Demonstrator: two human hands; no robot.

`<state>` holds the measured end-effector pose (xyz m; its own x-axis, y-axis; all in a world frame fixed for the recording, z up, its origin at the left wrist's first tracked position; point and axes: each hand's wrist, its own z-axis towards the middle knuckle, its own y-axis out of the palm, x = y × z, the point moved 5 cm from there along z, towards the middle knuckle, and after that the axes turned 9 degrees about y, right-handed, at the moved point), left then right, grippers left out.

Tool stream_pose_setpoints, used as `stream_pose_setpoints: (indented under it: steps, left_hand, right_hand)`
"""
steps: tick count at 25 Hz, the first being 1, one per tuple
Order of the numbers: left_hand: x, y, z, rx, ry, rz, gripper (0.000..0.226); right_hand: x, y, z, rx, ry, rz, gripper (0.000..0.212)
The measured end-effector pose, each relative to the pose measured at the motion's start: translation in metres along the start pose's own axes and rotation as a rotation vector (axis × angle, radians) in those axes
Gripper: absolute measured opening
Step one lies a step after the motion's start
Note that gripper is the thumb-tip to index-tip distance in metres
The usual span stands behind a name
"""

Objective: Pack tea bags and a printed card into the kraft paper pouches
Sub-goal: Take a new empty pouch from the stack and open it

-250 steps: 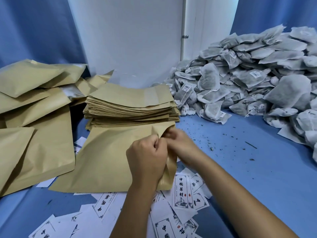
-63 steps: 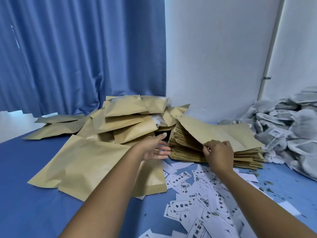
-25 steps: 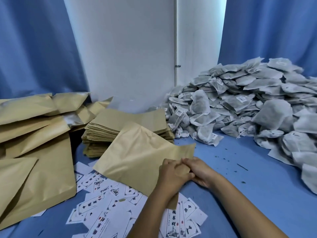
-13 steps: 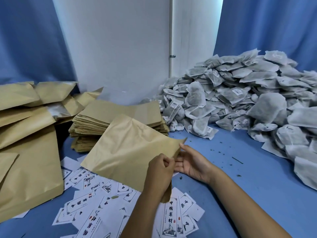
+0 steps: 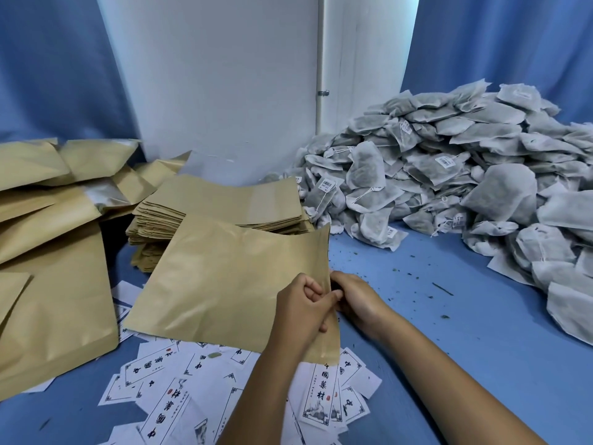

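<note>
Gripping a kraft pouch (image 5: 231, 284) at its right edge, the left hand (image 5: 301, 313) and right hand (image 5: 356, 300) are seen pinching the paper from either side.

The pouch is held above scattered printed cards (image 5: 321, 393) on the blue table (image 5: 465, 332); a stack of flat pouches (image 5: 224, 200) lies behind it, tea bags (image 5: 449, 162) are heaped at right, and filled pouches (image 5: 48, 252) are piled at left.

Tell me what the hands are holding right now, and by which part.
Both hands hold one kraft paper pouch by its right-hand edge: the left hand pinches it from the front, the right hand grips from behind.
</note>
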<state>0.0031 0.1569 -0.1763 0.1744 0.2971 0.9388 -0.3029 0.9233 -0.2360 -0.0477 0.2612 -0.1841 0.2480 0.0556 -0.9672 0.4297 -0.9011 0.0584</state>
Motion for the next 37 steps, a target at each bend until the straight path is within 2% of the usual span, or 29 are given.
stream_pose_setpoints:
  steps: [2, 7, 9, 12, 17, 21, 22, 24, 28, 30, 33, 35, 37]
  left_hand:
    - [0.000, 0.000, -0.001, -0.001, -0.006, -0.013, 0.031]
    - [0.003, -0.004, 0.000, -0.006, 0.039, 0.057, 0.021]
    - [0.007, -0.004, -0.002, 0.006, 0.092, 0.115, 0.018]
    - [0.014, -0.008, -0.002, 0.062, 0.225, 0.225, 0.027]
    - [0.027, -0.013, -0.005, 0.145, 0.379, 0.315, 0.040]
    - [0.031, -0.026, -0.003, 0.329, 0.337, 0.155, 0.030]
    - [0.030, -0.029, -0.002, 0.333, 0.317, 0.203, 0.030]
    - [0.024, -0.024, -0.001, 0.225, 0.258, 0.332, 0.031]
    - [0.014, -0.009, -0.005, 0.095, 0.096, 0.385, 0.038]
    - [0.005, -0.013, -0.001, 0.020, 0.008, 0.424, 0.041]
    - [-0.007, -0.021, 0.005, -0.031, -0.111, 0.318, 0.039]
    - [-0.007, -0.021, 0.005, -0.043, -0.121, 0.301, 0.036]
    - [-0.001, -0.022, 0.004, -0.031, -0.061, 0.396, 0.038]
  right_hand:
    - [0.003, -0.002, 0.005, -0.025, 0.016, 0.095, 0.041]
    - [0.007, -0.004, 0.008, -0.100, 0.038, 0.213, 0.045]
    - [0.004, -0.001, 0.003, -0.095, 0.020, 0.099, 0.045]
    - [0.004, 0.008, -0.002, -0.054, -0.055, -0.148, 0.040]
    - [-0.011, 0.015, -0.008, 0.111, -0.162, -0.192, 0.032]
    - [-0.003, 0.020, -0.005, 0.201, -0.042, -0.145, 0.028]
    - [-0.001, 0.021, -0.007, 0.201, -0.028, -0.097, 0.025]
    - [-0.001, 0.022, -0.010, 0.164, -0.034, -0.007, 0.021]
    - [-0.001, 0.016, -0.010, 0.061, 0.026, 0.122, 0.030]
    - [0.003, 0.016, -0.009, 0.047, 0.050, 0.133, 0.026]
    - [0.005, 0.017, -0.008, 0.081, 0.024, 0.081, 0.015]
    - [0.005, 0.018, -0.008, 0.117, 0.010, 0.039, 0.020]
    - [0.006, 0.015, -0.006, 0.195, -0.001, -0.030, 0.029]
